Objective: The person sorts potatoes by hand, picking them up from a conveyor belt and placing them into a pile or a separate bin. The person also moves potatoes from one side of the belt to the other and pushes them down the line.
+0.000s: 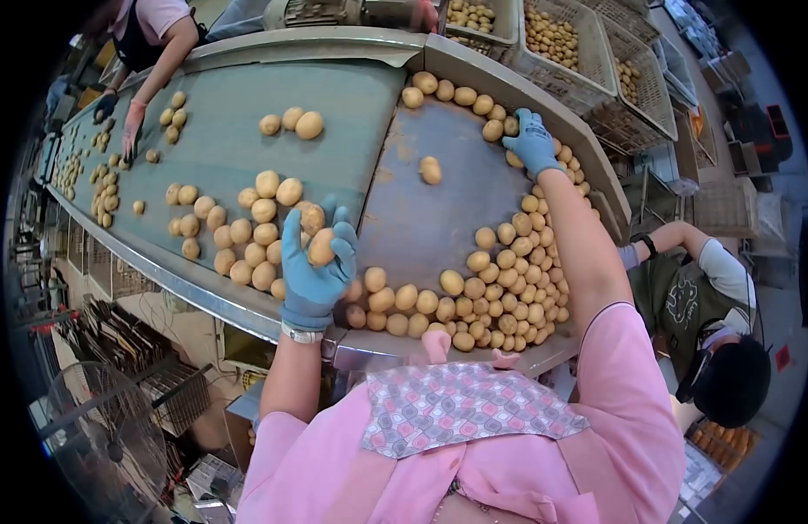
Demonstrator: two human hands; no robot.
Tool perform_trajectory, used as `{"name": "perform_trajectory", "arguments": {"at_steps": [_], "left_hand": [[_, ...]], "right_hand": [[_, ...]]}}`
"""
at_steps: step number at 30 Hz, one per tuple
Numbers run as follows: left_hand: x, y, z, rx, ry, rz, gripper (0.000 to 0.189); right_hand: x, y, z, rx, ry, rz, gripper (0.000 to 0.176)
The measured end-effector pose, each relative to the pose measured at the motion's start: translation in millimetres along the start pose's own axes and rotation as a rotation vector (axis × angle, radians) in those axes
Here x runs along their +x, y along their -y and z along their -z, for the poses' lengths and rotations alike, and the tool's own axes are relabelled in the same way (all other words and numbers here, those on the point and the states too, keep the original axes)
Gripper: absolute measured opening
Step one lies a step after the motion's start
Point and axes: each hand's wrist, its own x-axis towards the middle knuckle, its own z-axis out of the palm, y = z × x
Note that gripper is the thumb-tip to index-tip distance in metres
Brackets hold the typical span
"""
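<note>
My left hand (315,271), in a blue glove, is raised above the green belt (220,96) with its fingers curled round two potatoes (321,247). Behind it, more round yellow potatoes (264,211) lie on the belt in a loose cluster. My right hand (533,142), also gloved in blue, reaches to the far rim of the grey metal tray (413,183). Its fingers are stretched out over potatoes (493,130) lined along that rim, touching some. A dense heap of potatoes (509,288) fills the near right corner, and a pair (430,170) sits mid-tray.
Crates of potatoes (557,39) stand beyond the tray's far rim. At upper left, a co-worker's hand (133,127) is over the belt among small potatoes. Another person (705,306) in a dark apron is at right. A fan (107,428) stands at lower left.
</note>
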Motion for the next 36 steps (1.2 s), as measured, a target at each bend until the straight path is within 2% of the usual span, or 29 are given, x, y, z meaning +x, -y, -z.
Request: {"name": "perform_trajectory", "arguments": {"at_steps": [3, 6, 8, 9, 10, 11, 13, 14, 16, 17, 19, 21, 22, 23, 25, 26, 27, 28, 29, 30, 31, 33, 35, 36], "left_hand": [[4, -3, 4, -0.055, 0.041, -0.001, 0.054], [4, -6, 5, 0.014, 0.038, -0.074, 0.057], [8, 0, 0, -0.118, 0.056, -0.081, 0.061], [5, 9, -8, 0.091, 0.078, -0.128, 0.062], [8, 13, -6, 0.196, 0.094, -0.148, 0.067], [5, 14, -9, 0.128, 0.086, -0.104, 0.065], [-5, 12, -2, 0.565, 0.137, -0.224, 0.06], [-3, 12, 13, 1.069, 0.165, -0.385, 0.058], [1, 7, 7, 0.868, 0.209, -0.315, 0.053], [0, 4, 4, 0.176, 0.246, -0.083, 0.051], [-13, 10, -5, 0.272, 0.241, -0.27, 0.051], [-36, 17, -15, 0.621, 0.19, -0.582, 0.052], [-57, 21, -21, 0.925, 0.133, -0.789, 0.052], [-79, 23, -28, 1.232, 0.065, -0.989, 0.052], [-115, 19, -37, 1.351, 0.174, -1.167, 0.054], [-134, 15, -38, 1.155, 0.346, -1.138, 0.055], [-153, 5, -23, 0.699, 0.304, -0.956, 0.054], [-173, -5, -9, 0.188, 0.252, -0.847, 0.052], [-186, -18, 25, 0.104, 0.284, -0.922, 0.052], [-200, -31, 60, 0.022, 0.321, -0.997, 0.052], [-214, -38, 88, -0.033, 0.235, -1.079, 0.052], [-238, -55, 145, -0.129, 0.088, -1.222, 0.051], [-254, -84, 218, -0.23, -0.077, -1.336, 0.048], [-260, -100, 254, -0.277, -0.155, -1.38, 0.046]], "right_hand": [[-6, -16, -7, 0.123, 0.011, 0.017, 0.057], [-32, -8, -11, 0.226, -0.201, 0.052, 0.05], [-63, 34, -2, 0.387, -0.38, 0.089, 0.042], [-76, 50, -1, 0.476, -0.304, 0.155, 0.039], [-97, 77, 0, 0.576, -0.326, 0.234, 0.04], [-115, 107, 11, 0.649, -0.222, 0.366, 0.047], [-148, 175, 32, 0.646, -0.172, 0.592, 0.056], [-160, 203, 37, 0.643, -0.16, 0.666, 0.057], [-185, 235, 50, 0.591, -0.138, 0.76, 0.06], [-193, 246, 60, 0.557, -0.126, 0.795, 0.061], [-201, 252, 68, 0.656, -0.168, 0.752, 0.06], [-225, 228, 55, 0.693, -0.175, 0.694, 0.054], [-241, 216, 53, 0.698, -0.14, 0.691, 0.052], [-258, 208, 58, 0.676, -0.042, 0.741, 0.049], [-275, 190, 61, 0.291, 0.344, 1.113, 0.04], [-277, 179, 52, 0.165, 0.281, 1.132, 0.04], [-279, 165, 35, 0.044, 0.229, 1.143, 0.04], [-273, 155, 32, 0.054, 0.091, 1.126, 0.035], [-267, 146, 29, 0.065, -0.044, 1.099, 0.03], [-250, 134, 15, 0.088, 0.18, 0.741, 0.032], [-241, 118, 10, 0.228, 0.019, 0.616, 0.037], [-238, 107, -15, 0.256, -0.367, 0.408, 0.045], [-257, 126, 14, 0.362, -0.122, 0.573, 0.052], [-278, 135, 16, 0.246, -0.082, 0.653, 0.053]]}}
